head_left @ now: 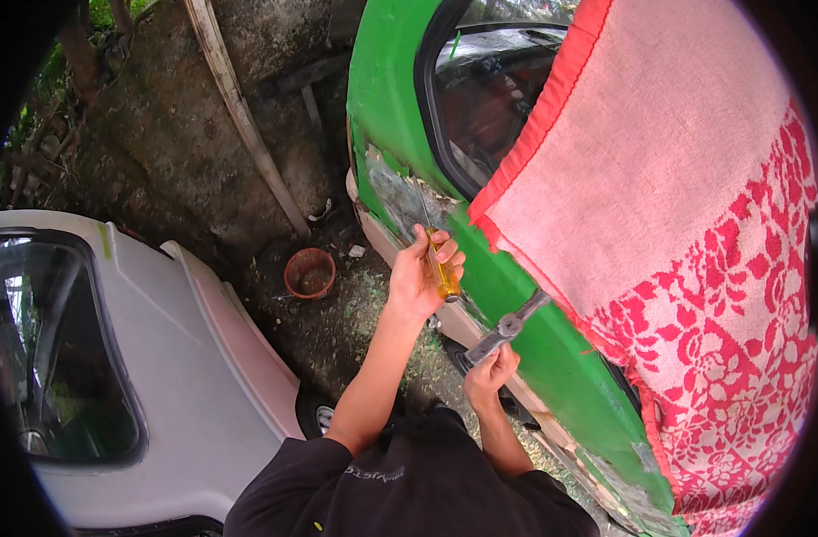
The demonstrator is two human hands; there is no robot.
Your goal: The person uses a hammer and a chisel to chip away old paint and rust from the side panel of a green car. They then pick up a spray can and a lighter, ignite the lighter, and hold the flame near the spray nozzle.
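At the bottom of the frame, nearest my camera, I see the black short-sleeved shirt [400, 492] of the person wearing it, both forearms reaching up toward the middle. The right hand [491, 375], just right of centre, has its fingers closed on a grey metal double-ended hammer [509, 326]; most of the handle is hidden from me. The left hand [416, 279], at centre, has its fingers curled around the translucent yellow handle [445, 279] of a slim tool, whose thin shaft points up toward a rough grey patch [407, 195] of stripped paint on a bright green car body [525, 279]. I cannot tell whether its tip touches. A pink-and-red floral towel [668, 152] drapes over the car, filling the right of the frame. At lower left stands a whitish car [185, 376] with a dark window. Farther off, left of centre, a round reddish plastic bucket [298, 265] sits on littered ground [360, 309]; at upper left, a long weathered plank [239, 107] leans by a stained wall [154, 170].
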